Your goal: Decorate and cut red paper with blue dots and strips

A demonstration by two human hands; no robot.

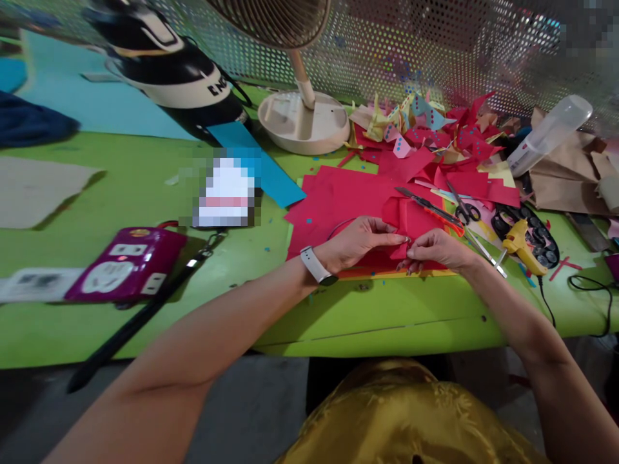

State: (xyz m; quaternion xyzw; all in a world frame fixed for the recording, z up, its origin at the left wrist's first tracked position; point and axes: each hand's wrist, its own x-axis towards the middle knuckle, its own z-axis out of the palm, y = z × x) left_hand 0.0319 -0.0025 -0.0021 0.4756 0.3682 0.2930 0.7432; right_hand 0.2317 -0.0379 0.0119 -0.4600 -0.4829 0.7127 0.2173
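Both hands meet over a stack of red paper on the green table. My left hand, with a white-banded watch on its wrist, pinches the left side of a small folded red paper piece. The fingertips of my right hand are closed on the lower right of that same piece. An orange utility knife lies just beyond my right hand, with black-handled scissors beside it. The lower edge of the folded piece is partly hidden by my fingers.
Behind the stack is a heap of folded paper shapes. A yellow glue gun and black tray lie right, near a clear bottle. Leftward are a fan base, blue strip, black bottle and purple case.
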